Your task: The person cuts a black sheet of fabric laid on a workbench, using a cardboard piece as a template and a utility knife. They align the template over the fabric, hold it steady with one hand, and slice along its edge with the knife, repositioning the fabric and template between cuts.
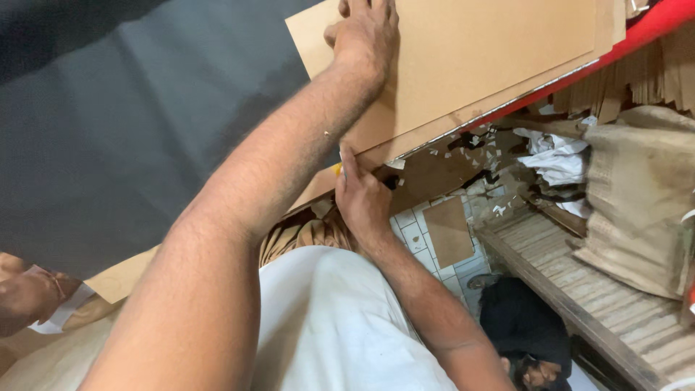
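Note:
My left hand (365,36) lies flat on a stack of brown cardboard sheets (478,51), pressing it down near its left corner. The sheets lie on a work table with a red edge (651,29). My right hand (362,199) is at the near edge of the cardboard, just under the left forearm. Its fingers are closed around a small yellow-handled tool (339,169), most of which is hidden; it looks like a cutter. The tool's tip meets the cardboard edge.
A large dark grey sheet (123,123) covers the table to the left. Below the table are a tiled floor (416,239), cardboard scraps (449,232), crumpled paper (557,156), a burlap sack (637,195), a wooden slatted bench (579,282) and another person (525,329).

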{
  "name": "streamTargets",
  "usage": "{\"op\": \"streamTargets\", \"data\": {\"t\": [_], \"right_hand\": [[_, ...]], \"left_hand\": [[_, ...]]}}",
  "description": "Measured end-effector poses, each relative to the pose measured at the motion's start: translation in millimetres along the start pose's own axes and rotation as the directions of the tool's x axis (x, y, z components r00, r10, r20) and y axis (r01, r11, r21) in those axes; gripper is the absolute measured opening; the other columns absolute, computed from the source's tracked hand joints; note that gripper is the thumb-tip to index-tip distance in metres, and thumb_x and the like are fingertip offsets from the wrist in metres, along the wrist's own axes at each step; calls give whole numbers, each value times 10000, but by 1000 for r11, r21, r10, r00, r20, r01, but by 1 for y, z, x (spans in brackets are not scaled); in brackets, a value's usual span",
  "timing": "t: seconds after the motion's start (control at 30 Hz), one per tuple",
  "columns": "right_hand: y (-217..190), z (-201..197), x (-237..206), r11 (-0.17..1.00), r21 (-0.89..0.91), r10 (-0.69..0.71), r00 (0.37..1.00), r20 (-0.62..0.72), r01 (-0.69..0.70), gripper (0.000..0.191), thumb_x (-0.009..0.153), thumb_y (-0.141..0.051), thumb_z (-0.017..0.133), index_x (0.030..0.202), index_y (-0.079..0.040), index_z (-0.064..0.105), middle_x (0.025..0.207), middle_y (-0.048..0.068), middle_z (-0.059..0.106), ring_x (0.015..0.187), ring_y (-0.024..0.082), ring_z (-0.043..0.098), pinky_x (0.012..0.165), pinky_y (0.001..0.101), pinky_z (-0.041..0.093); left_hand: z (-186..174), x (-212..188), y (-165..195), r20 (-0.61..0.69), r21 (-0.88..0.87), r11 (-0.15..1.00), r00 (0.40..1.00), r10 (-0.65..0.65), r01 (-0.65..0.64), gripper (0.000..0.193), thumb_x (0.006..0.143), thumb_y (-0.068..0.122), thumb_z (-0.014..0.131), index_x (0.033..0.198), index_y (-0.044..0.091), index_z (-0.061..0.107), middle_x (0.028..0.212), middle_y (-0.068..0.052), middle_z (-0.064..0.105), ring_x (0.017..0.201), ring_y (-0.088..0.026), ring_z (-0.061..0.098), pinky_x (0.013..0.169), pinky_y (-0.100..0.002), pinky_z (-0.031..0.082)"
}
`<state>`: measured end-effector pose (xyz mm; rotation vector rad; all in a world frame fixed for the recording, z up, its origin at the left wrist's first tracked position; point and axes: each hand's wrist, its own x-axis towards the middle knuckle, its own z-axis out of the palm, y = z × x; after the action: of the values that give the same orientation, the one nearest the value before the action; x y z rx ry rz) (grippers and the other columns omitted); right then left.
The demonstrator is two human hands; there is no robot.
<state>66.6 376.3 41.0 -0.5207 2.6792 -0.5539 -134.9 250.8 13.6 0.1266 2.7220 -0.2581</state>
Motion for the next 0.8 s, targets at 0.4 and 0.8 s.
{"op": "streamTargets", "data": {"t": [0.4,0.8], "right_hand": [[39,-22,-52,974,204,-99,995,-33,103,553,950,-184,650,1488,-130,532,1020,179,756,807,370,728,692,479,588],[168,-126,-62,727,537,545,836,-70,-428,266,941,-237,695,1124,-46,718,816,134,731,653,326,714,601,396,556]], "left_hand": [[13,-15,3,-373,-212,976,918,-136,58,569,781,176,772,1296,7,599,1218,-189,570,1063,-366,577,360,-431,489],[31,-223,37,-436,-729,681,814,-384,-69,574,902,176,795,1393,-16,566,1507,-311,446,1394,-481,433,1167,-566,353]]}}
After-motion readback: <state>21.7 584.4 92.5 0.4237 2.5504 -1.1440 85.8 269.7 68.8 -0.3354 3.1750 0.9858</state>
